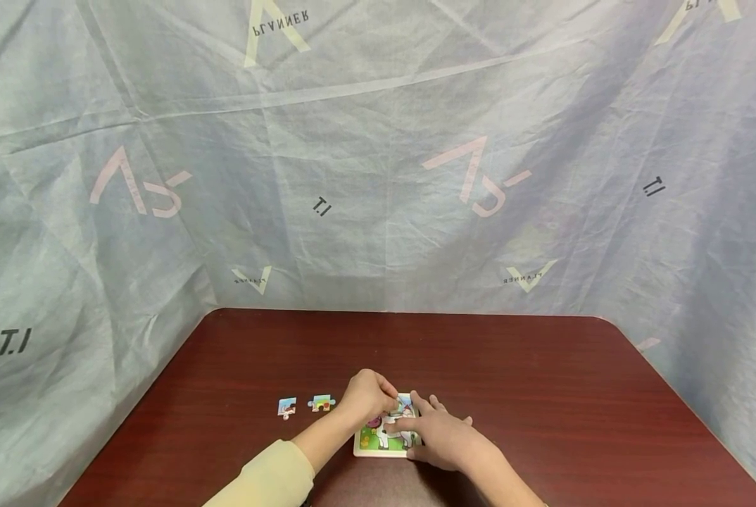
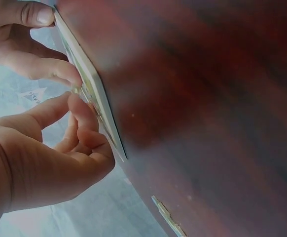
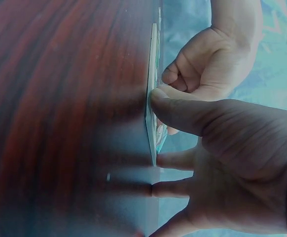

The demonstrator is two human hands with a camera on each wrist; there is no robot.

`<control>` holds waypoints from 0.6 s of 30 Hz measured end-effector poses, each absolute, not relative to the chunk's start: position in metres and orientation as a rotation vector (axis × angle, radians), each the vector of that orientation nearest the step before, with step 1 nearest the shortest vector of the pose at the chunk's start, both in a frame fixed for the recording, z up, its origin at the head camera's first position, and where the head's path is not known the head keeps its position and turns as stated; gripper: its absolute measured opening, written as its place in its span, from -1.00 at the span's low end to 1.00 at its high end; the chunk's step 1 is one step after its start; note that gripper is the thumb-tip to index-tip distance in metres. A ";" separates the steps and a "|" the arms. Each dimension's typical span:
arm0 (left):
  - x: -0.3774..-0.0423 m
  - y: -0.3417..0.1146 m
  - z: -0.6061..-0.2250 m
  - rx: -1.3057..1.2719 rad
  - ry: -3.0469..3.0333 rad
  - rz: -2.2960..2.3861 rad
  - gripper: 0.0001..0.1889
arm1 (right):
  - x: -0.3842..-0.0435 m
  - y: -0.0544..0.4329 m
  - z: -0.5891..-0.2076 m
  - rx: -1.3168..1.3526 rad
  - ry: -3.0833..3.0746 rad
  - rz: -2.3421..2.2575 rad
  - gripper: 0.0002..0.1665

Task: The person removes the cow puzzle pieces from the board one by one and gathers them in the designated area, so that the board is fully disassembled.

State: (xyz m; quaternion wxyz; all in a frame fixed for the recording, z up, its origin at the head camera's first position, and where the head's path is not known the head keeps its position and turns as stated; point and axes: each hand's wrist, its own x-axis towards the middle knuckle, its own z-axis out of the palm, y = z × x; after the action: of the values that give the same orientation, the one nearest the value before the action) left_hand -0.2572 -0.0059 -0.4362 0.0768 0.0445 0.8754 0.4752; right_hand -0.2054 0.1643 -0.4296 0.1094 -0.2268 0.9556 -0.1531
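A jigsaw puzzle board (image 1: 384, 454) with a cartoon animal picture and a pale rim lies near the front of the table. My left hand (image 1: 367, 396) is over its far-left part, thumb and forefinger pinching a small puzzle piece (image 2: 76, 90) close over the picture. Most of this piece is hidden by the fingertips. From the right, my right hand (image 1: 448, 438) spreads over the board, its thumb at the near edge and its forefinger stretched across the picture. In the right wrist view the other fingers reach down, fairly straight, beside the board's edge (image 3: 150, 106).
Two loose puzzle pieces lie left of the board: one with blue and red colours (image 1: 286, 406), the other with green and yellow (image 1: 319, 399). The dark red-brown table (image 1: 543, 387) extends to both sides. A pale printed cloth (image 1: 365, 246) hangs behind it.
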 end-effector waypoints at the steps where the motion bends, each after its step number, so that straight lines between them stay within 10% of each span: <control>1: -0.257 -0.005 -0.436 0.130 2.614 1.441 -0.89 | -0.205 0.164 -0.430 -0.667 2.812 -0.448 -0.47; 18: -0.257 -0.005 -0.435 0.112 2.434 1.589 -0.87 | -0.205 0.164 -0.430 -0.677 2.818 -0.429 -0.49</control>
State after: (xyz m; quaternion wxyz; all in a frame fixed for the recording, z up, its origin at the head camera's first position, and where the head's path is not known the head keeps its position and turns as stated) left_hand -0.2575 -0.0050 -0.4346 0.1161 0.0382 0.8311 0.5425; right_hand -0.2053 0.1643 -0.4300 0.1057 -0.2298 0.9564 -0.1457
